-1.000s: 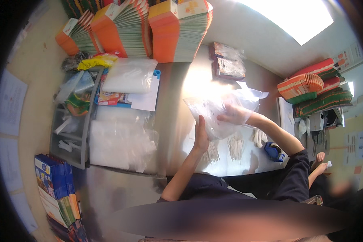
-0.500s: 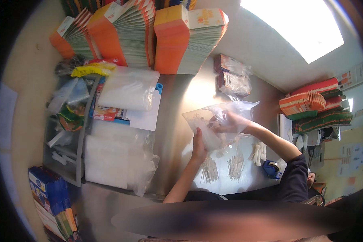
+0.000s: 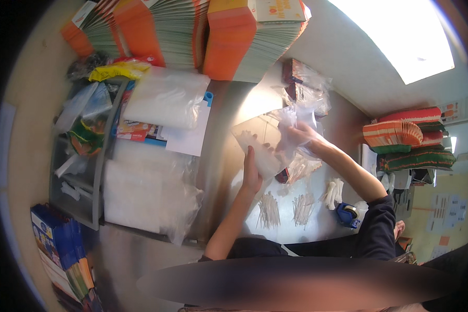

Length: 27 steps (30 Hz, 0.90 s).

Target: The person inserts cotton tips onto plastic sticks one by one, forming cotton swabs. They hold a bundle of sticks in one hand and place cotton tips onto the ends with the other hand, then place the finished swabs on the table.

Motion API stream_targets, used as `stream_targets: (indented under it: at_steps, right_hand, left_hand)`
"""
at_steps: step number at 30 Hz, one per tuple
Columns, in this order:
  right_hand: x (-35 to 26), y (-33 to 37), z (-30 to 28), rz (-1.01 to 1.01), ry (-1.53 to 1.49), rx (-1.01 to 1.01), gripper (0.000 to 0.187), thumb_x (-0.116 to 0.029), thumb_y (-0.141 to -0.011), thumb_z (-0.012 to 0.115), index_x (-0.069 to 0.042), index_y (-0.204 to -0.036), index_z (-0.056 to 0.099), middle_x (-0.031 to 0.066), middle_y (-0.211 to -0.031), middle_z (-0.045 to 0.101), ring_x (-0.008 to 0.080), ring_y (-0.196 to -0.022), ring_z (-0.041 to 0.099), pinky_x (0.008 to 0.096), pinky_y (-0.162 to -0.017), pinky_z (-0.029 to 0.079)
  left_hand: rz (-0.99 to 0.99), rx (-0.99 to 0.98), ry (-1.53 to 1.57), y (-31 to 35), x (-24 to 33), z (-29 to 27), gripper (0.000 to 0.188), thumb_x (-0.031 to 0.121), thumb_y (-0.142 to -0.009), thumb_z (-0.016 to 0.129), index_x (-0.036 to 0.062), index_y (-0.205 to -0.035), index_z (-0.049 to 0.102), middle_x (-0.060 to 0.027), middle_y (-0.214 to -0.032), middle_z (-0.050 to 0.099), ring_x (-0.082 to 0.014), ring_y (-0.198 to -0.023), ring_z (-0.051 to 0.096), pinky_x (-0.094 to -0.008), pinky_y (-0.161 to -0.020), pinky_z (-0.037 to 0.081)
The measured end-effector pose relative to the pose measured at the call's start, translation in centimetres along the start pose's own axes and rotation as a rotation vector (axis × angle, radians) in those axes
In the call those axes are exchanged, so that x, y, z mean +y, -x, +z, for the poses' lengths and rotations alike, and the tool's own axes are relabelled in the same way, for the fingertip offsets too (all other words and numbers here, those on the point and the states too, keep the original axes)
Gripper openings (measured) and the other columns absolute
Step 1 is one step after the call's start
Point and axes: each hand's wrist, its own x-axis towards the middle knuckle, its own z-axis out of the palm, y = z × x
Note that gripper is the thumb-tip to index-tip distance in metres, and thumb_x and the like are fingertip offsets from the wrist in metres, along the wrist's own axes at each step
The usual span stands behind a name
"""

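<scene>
Over the middle of the metal table, my left hand [image 3: 253, 176] grips a flat clear plastic bag [image 3: 262, 158], its thumb on the near side and its fingertips showing through the film. My right hand [image 3: 302, 136] is closed on a crumpled clear plastic bag [image 3: 298, 115] at the flat bag's right side. Whether the two pieces of film are joined, I cannot tell. Just below my hands lies a dark red package in clear film [image 3: 302, 169], partly covered. Nearer me are two bunches of thin white ties [image 3: 269, 210] [image 3: 303, 209].
Right of the ties lie a bundle of white strips [image 3: 333, 193] and a blue tape dispenser [image 3: 348, 215]. Film-wrapped packages [image 3: 309, 86] stand behind. Plastic bag stacks [image 3: 148, 195] and a grey tray [image 3: 100, 208] are left. Orange folded bags [image 3: 231, 41] rise at the back.
My right hand has drawn the crumpled film together and lifted it slightly away. The dark red package beneath now shows. The whole view has shifted a little.
</scene>
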Motion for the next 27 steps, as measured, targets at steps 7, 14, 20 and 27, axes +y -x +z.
stream_targets:
  at_steps: [7, 14, 20, 27]
  right_hand:
    - [-1.8, -1.3, -1.2, -0.277, 0.838, -0.123, 0.039, -0.035, -0.082, 0.056, -0.002, -0.102, 0.060, 0.0148, -0.089, 0.064, 0.0237, -0.078, 0.062, 0.0356, -0.072, 0.047]
    - [-2.8, -2.7, -2.2, -0.127, 1.119, 0.003, 0.040, -0.042, -0.083, 0.049, -0.005, -0.090, 0.064, 0.0170, -0.081, 0.063, 0.0317, -0.073, 0.060, 0.0401, -0.067, 0.046]
    - [-2.4, -0.4, -5.6, -0.004, 0.777, 0.112, 0.041, -0.041, -0.086, 0.047, -0.003, -0.075, 0.058, 0.0098, -0.065, 0.056, 0.0209, -0.059, 0.055, 0.0350, -0.053, 0.042]
    - [6.2, 4.7, 3.2, -0.157, -0.824, -0.138, 0.027, -0.029, -0.095, 0.043, -0.012, -0.074, 0.044, 0.0003, -0.061, 0.041, 0.0119, -0.055, 0.042, 0.0249, -0.053, 0.038]
  left_hand:
    - [0.170, 0.120, -0.219, -0.5, -0.1, -0.3, 0.051, 0.025, -0.093, 0.048, 0.0043, -0.133, 0.025, -0.0096, -0.126, 0.041, -0.0184, -0.117, 0.041, -0.0330, -0.098, 0.034]
    - [0.238, 0.162, 0.009, -2.1, -0.2, -4.2, 0.055, 0.026, -0.094, 0.047, 0.0038, -0.136, 0.021, -0.0082, -0.132, 0.037, -0.0164, -0.120, 0.038, -0.0309, -0.101, 0.030]
    - [0.170, 0.596, -0.166, -2.6, -0.5, -6.5, 0.074, 0.031, -0.091, 0.051, 0.0015, -0.141, 0.005, -0.0178, -0.142, 0.021, -0.0257, -0.130, 0.027, -0.0352, -0.106, 0.025]
    - [-0.082, 0.254, -0.765, 6.6, 1.6, 2.4, 0.087, 0.029, -0.084, 0.062, 0.0009, -0.140, 0.002, -0.0238, -0.137, 0.023, -0.0299, -0.123, 0.034, -0.0376, -0.101, 0.031]
